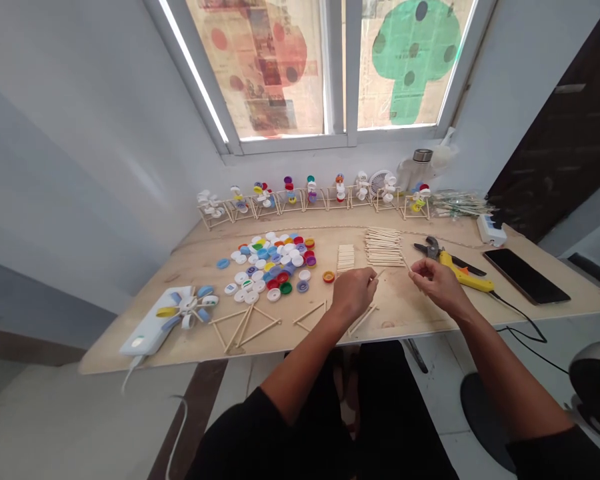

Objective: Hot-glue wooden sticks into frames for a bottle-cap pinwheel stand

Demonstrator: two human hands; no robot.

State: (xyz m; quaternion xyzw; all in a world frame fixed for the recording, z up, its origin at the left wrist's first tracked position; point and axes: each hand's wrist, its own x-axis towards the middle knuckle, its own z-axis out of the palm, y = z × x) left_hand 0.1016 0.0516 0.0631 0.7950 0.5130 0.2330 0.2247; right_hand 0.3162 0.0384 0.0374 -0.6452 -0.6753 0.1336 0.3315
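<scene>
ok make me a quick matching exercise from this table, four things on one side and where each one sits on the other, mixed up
Things:
1. bottle caps
2. phone
3. pliers
4. row of small cap models

Places:
A. along the back edge of the table, under the window
B. far right of the table, lying flat
C. left of the middle, in a loose colourful pile
D. just behind the right hand, yellow handles pointing right

Pairs: 1-C, 2-B, 3-D, 4-A
</scene>
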